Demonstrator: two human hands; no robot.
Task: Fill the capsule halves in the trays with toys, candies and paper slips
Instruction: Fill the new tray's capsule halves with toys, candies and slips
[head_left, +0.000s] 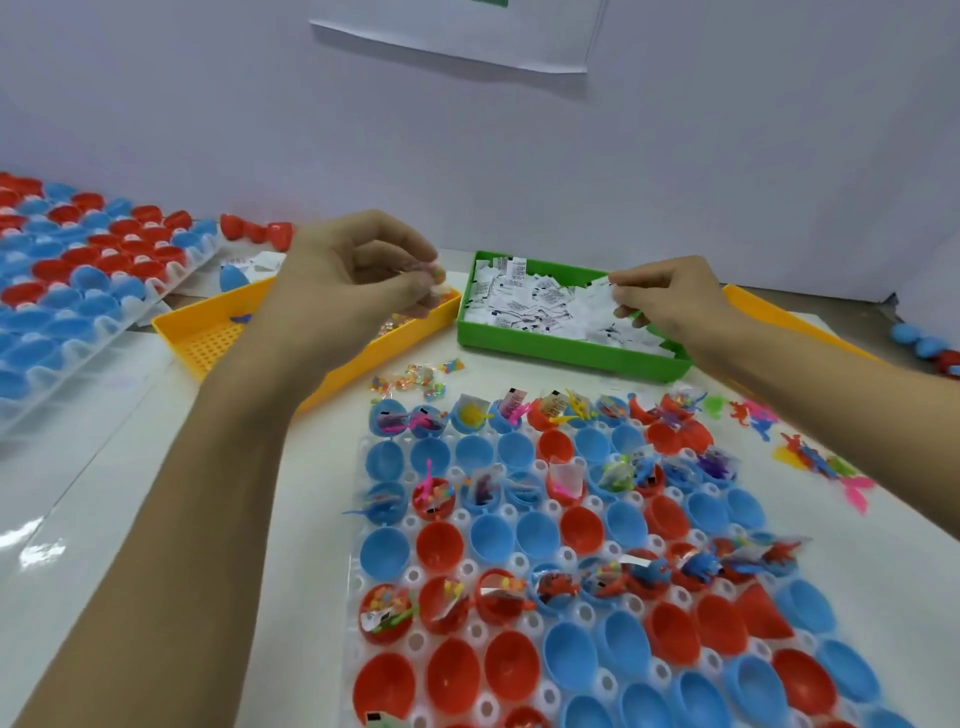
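A clear tray (358, 582) in front of me holds red and blue capsule halves (582, 525); some rows carry toys, candies and slips, others are bare. My left hand (358, 270) hovers over the yellow tray (208, 338) and pinches a small candy packet (436, 278). My right hand (670, 299) reaches into the green tray (566, 351) and pinches a white paper slip (597, 299) from the pile there.
A second tray of red and blue capsule halves (83, 275) lies at the far left. Loose candy packets (415, 379) sit between the yellow tray and the near tray. Small plastic toys (810, 452) are scattered at the right. Another yellow tray (779, 317) lies behind my right wrist.
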